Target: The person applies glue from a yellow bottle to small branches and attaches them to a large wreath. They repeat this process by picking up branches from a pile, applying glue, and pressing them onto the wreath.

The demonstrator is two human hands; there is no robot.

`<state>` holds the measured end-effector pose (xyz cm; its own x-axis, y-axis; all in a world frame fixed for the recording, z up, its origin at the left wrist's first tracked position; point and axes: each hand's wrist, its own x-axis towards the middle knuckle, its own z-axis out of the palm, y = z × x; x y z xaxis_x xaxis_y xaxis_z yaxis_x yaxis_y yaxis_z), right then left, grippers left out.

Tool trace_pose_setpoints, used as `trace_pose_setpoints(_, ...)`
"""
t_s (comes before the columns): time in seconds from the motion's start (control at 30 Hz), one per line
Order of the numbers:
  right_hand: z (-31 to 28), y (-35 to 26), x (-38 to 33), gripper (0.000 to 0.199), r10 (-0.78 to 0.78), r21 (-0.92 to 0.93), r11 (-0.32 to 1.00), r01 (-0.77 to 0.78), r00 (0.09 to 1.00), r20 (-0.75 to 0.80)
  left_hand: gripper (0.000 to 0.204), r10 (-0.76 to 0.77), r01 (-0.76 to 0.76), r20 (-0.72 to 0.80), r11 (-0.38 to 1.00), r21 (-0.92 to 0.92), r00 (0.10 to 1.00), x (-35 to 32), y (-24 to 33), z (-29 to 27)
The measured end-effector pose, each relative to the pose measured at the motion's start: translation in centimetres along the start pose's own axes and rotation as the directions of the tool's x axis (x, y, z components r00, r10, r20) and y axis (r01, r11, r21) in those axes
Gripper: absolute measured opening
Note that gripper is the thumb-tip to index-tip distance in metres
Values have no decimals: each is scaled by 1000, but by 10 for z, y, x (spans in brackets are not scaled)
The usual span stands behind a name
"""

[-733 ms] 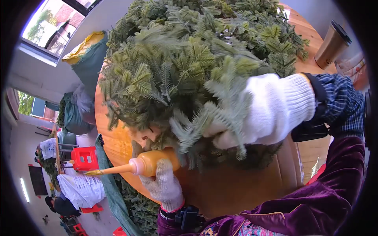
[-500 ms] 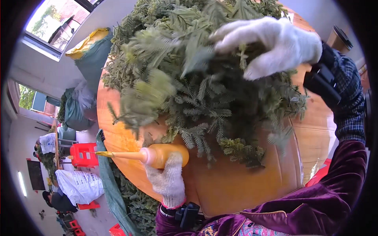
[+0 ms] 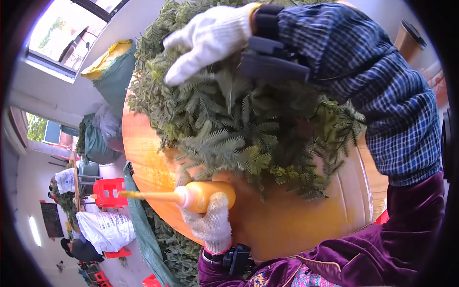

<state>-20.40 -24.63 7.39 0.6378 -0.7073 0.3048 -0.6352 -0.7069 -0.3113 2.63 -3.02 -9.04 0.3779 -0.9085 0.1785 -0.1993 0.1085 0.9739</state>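
Note:
My left hand, in a knitted off-white glove, is wrapped round an orange squeeze bottle with a long, narrow nozzle pointing left. The bottle lies sideways in the grip, near the pile's front edge. A big heap of green fir sprigs covers much of the round wooden table. Over the far left part of this heap reaches my right hand, also in a white glove. Its thumb stands apart from the fingers, and no held sprig shows between them. Fingertips are at or just above the needles.
A brown cardboard sheet lies on the table before me. At the left stand a green sack with a yellow lining, a red stool and a white sack. A person is farther off. More greenery lies below the table's edge.
My right hand has swept left across the heap, its forearm now over the pile's right side. Sprigs that were blurred in motion now lie still. The left hand with the bottle has shifted slightly right.

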Motion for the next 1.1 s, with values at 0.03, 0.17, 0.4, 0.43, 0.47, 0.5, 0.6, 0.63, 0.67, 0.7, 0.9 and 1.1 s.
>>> trace_pose_setpoints(0.03, 5, -1, -2, 83, -20, 58, 998, 16, 997, 69, 78, -3, 3, 0, 1000, 5, 1000, 4, -1, -2)
trace_pose_setpoints(0.17, 21, -13, -34, 70, -106, 276, 961, 3, 927, 360, 77, 221, -230, -74, 961, -154, 972, 11, -3, -1)
trace_pose_setpoints(0.4, 78, 0, -73, 76, -413, -16, 902, 431, 874, 257, 73, 280, -273, -18, 947, 168, 960, 14, 6, 13)
trace_pose_setpoints(0.43, 70, 3, -72, 76, -402, -26, 906, 422, 879, 255, 73, 286, -281, -9, 946, 160, 958, 14, 7, 14)
trace_pose_setpoints(0.47, 59, 10, -68, 71, -377, 76, 926, 369, 905, 196, 73, 198, -197, -6, 977, 76, 980, 15, 6, 15)
trace_pose_setpoints(0.5, 47, 10, -63, 67, -346, 185, 930, 319, 928, 139, 73, 105, -105, 3, 995, -3, 995, 14, 6, 11)
trace_pose_setpoints(0.6, -20, -28, -63, 73, -97, 407, 913, 29, 984, 148, 74, 61, -60, 8, 997, -52, 998, 15, -3, 6)
trace_pose_setpoints(0.63, -34, -40, -57, 84, 85, 510, 838, -195, 969, 232, 74, 112, -112, -23, 994, -2, 993, 16, -6, 2)
trace_pose_setpoints(0.67, -30, -44, -49, 84, 69, 518, 834, -190, 967, 244, 74, 162, -159, -50, 986, 52, 986, 15, -7, -2)
trace_pose_setpoints(0.7, -41, -49, -56, 80, 260, 429, 856, -289, 957, 125, 74, 174, -173, -16, 985, 17, 985, 17, -3, 7)
trace_pose_setpoints(0.9, -63, -17, -91, 61, 480, 661, 743, -104, 771, -419, 65, 60, -57, 18, 989, -133, 998, 28, 0, 18)
trace_pose_setpoints(1.1, -57, -29, -216, 61, 284, 413, 911, 17, 702, -653, 55, 545, -574, 180, 766, 291, 819, 42, -32, 8)
